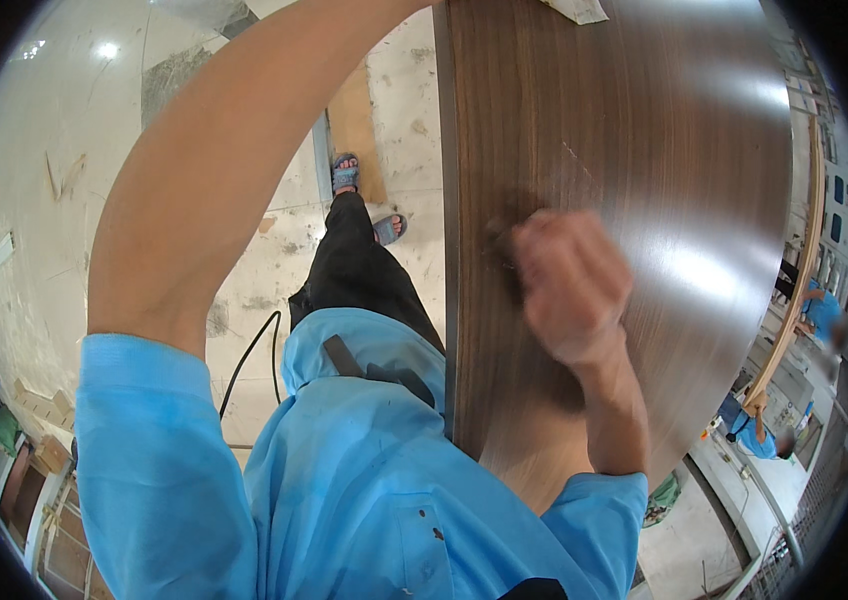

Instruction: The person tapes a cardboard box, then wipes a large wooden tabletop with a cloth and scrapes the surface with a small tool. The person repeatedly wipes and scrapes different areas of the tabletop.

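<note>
A dark brown wood-grain panel (624, 110) with a glossy surface stretches along my right side. Low over it is my right hand (574, 280), its fingers curled in and blurred by motion. A dark smudge lies beside the fingers on the panel; whether it is a shadow or a small held thing, I cannot make out. My left forearm reaches up along the panel's left edge and leaves the picture at the top, so the left hand is not seen. A thin pale scratch or streak (576, 160) marks the panel ahead of my right hand.
A whitish paper-like piece (580, 10) rests at the panel's far end. On the stained tile floor (74, 130) lies a brown strip (356, 130) near my sandalled feet. A black cable (244, 360) hangs by my left side. Two people in blue work at the far right.
</note>
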The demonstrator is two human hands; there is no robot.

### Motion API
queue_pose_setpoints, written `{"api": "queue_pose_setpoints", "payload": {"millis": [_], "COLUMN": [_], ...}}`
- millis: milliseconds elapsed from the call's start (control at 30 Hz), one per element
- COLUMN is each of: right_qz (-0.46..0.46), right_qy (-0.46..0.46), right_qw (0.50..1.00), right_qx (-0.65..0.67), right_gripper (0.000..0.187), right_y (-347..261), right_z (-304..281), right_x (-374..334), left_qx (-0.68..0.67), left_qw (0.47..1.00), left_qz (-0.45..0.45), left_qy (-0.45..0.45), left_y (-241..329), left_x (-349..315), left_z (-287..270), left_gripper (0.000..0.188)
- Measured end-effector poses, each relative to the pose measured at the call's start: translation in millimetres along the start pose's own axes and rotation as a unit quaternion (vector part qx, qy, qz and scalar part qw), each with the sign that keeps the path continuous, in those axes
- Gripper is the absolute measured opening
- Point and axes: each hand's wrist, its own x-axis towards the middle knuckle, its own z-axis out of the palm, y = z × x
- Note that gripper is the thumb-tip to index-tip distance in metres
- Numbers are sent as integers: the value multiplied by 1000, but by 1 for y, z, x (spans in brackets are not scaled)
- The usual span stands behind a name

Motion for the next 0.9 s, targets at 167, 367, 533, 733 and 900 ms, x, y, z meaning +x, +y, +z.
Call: {"api": "queue_pose_setpoints", "payload": {"millis": [167, 367, 533, 733, 900], "right_qz": [11, -79, 6, -55, -23], "right_qy": [-24, -18, -19, -16, -14], "right_qw": [1000, 996, 1000, 998, 1000], "right_qx": [8, 40, 16, 39, -6], "right_gripper": [15, 14, 12, 15, 16], "right_y": [-5, -5, -9, 4, 26], "right_z": [-1, 8, 10, 11, 19], "right_x": [4, 9, 3, 25, 31], "left_qx": [-9, 4, -10, 10, -2], "left_qw": [1000, 1000, 1000, 1000, 1000], "left_qz": [8, -1, -3, -7, -4], "left_qy": [20, 1, 10, 7, -4], "left_y": [-4, -6, -5, -8, -6], "left_x": [1, -1, -2, 1, -2], "left_z": [2, 0, 5, 13, 9], "left_gripper": [37, 36, 36, 37, 37]}}
